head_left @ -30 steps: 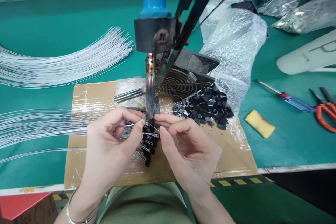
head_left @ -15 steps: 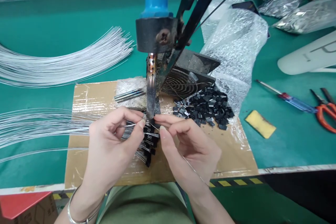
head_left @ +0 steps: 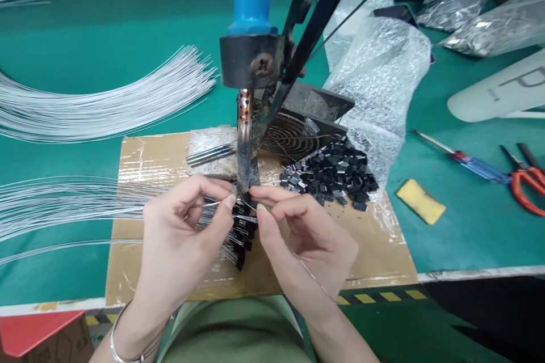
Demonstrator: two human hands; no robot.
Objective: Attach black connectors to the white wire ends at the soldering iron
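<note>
A soldering iron (head_left: pixel 252 5) with a blue handle hangs clamped in a black stand, its tip (head_left: pixel 244 167) pointing down between my hands. My left hand (head_left: pixel 187 227) is closed in a pinch on a thin white wire (head_left: pixel 208 204), whose end lies right by the tip. Closed on a strand of solder wire (head_left: pixel 313 275) that runs across its palm, my right hand (head_left: pixel 309 238) has its fingertips just right of the tip. Whatever small part sits at the tip is mostly hidden by my fingers. Below lie several wired black connectors (head_left: pixel 240 261) in a row.
Loose black connectors (head_left: pixel 336 173) are heaped on the cardboard (head_left: pixel 374 249) beside a round fan grille (head_left: pixel 293 135). Bundled white wires (head_left: pixel 106 113) lie to the left. A yellow sponge (head_left: pixel 420 201), a screwdriver (head_left: pixel 472 163) and orange-handled pliers (head_left: pixel 525 187) rest to the right.
The whole view has shifted slightly. Both hands keep their pinches at the iron's tip, and the right fingertips have moved only a little.
</note>
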